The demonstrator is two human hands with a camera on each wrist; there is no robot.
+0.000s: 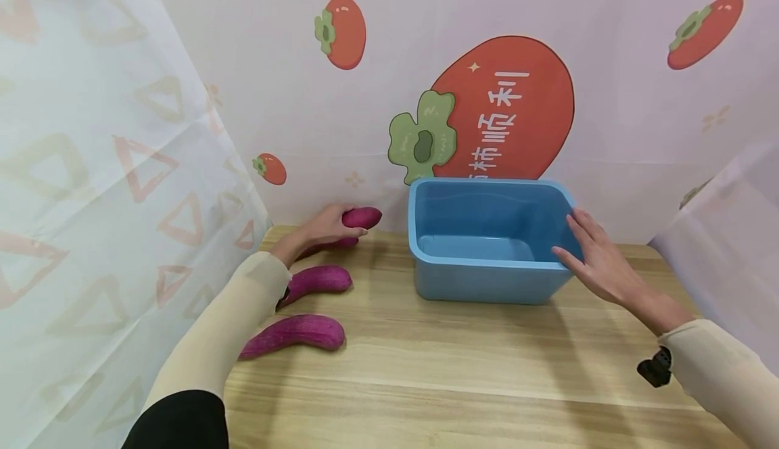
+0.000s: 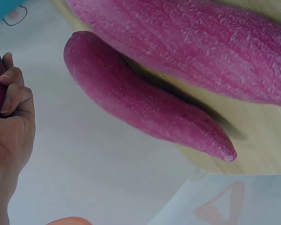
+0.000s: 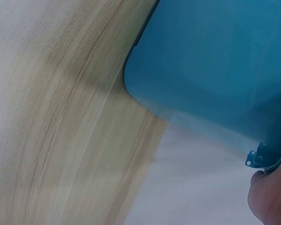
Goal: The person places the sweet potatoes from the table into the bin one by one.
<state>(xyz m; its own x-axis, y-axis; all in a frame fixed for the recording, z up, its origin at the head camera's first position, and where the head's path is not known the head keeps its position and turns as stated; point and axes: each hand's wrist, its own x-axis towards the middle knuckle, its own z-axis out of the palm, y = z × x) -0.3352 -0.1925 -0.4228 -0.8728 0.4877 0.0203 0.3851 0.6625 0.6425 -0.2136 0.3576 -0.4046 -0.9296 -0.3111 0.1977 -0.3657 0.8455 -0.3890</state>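
Note:
In the head view my left hand (image 1: 328, 226) grips a purple sweet potato (image 1: 363, 218) at the back left, its tapered end sticking out past the fingers. The left wrist view shows my left hand (image 2: 11, 112) with fingers curled round it. Just below that hand, another sweet potato (image 1: 347, 242) is partly hidden. Two more, a middle one (image 1: 322, 278) and a near one (image 1: 301, 333), lie on the table, partly covered by my forearm. My right hand (image 1: 599, 260) rests on the right front corner of a blue plastic bin (image 1: 481, 283), fingers fairly straight along its rim.
The bin stands upright against the back wall cloth (image 1: 243, 63), which is printed with persimmons. A side cloth (image 1: 122, 199) hangs along the table's left edge. The wooden table (image 1: 426, 374) runs under everything, its bare surface showing in front of the bin.

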